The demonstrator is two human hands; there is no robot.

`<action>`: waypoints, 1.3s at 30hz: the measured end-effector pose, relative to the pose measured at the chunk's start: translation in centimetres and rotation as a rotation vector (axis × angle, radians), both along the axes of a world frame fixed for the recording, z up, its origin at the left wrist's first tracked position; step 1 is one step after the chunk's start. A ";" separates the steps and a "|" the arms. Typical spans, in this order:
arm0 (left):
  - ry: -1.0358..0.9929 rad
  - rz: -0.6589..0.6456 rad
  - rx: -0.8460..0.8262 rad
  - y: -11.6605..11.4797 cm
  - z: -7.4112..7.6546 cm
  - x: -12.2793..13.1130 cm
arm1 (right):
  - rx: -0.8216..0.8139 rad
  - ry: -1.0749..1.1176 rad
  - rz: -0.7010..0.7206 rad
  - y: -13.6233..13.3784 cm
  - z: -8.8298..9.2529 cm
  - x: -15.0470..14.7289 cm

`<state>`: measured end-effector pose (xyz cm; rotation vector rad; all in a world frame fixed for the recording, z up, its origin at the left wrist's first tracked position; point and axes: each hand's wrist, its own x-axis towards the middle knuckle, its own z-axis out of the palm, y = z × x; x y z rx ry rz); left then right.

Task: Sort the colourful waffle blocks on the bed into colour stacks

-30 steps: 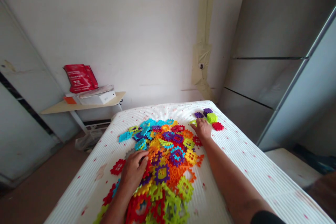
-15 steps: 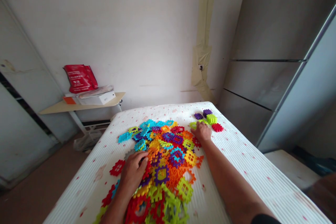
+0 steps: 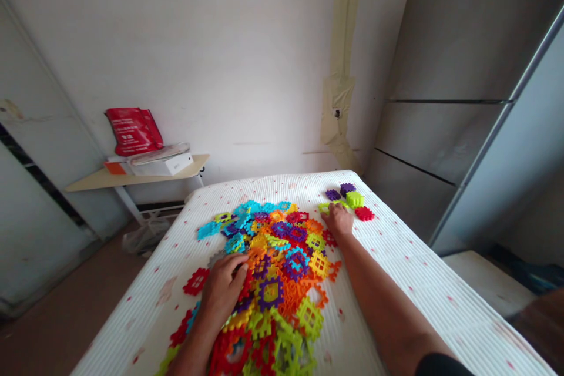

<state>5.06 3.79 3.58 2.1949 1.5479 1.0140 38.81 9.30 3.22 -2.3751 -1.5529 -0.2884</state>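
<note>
A heap of flat interlocking plastic tiles [image 3: 277, 264] in red, orange, green, purple and blue lies on a white ribbed bed cover [image 3: 396, 258]. My left hand [image 3: 222, 291] rests palm down on the heap's left side, fingers curled over tiles. Stretched to the far right edge of the heap, my right hand [image 3: 338, 220] has its fingers closed over a light-green tile [image 3: 325, 207]. Just beyond it sits a small group of purple tiles [image 3: 340, 191], a green block [image 3: 355, 199] and a red tile [image 3: 365, 213].
A low wooden side table [image 3: 136, 176] by the wall carries a red bag [image 3: 133, 130] and a white box [image 3: 165, 163]. Grey cabinet doors [image 3: 440, 129] stand to the right of the bed. A lone red tile [image 3: 196, 281] lies left of the heap.
My right hand has drawn back slightly toward the heap from the small group of tiles. My left hand has stayed put.
</note>
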 end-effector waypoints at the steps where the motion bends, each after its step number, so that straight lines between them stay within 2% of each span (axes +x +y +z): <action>1: -0.002 0.001 0.000 0.0 0.0 0.0 | -0.004 0.001 -0.004 0.1 -0.1 0.0; 15: -0.030 0.004 -0.010 -0.5 0.7 0.5 | -0.054 0.023 -0.012 0.0 0.2 -0.3; 18: -0.036 0.016 0.005 -0.5 0.6 0.4 | 0.017 0.011 -0.002 -0.1 0.8 -0.4; 21: -0.047 0.058 0.011 -0.3 0.8 -0.2 | 0.144 -0.022 0.074 -0.4 1.5 -0.7; 25: -0.025 0.162 -0.039 0.2 1.8 -1.6 | 0.214 -0.036 0.190 -0.6 1.7 -1.4; 27: 0.027 0.183 -0.075 0.5 2.6 -2.1 | 0.219 -0.040 0.227 -0.6 1.4 -1.7; 32: 0.228 0.127 -0.159 2.3 4.4 -2.3 | 0.237 -0.060 0.318 -0.5 0.4 -2.3; 34: 0.255 0.132 -0.185 3.4 4.4 -1.9 | 0.232 -0.065 0.332 -0.5 0.3 -2.3; 39: 0.291 0.190 -0.243 5.4 3.1 -0.7 | 0.210 -0.063 0.342 -0.9 0.4 -2.2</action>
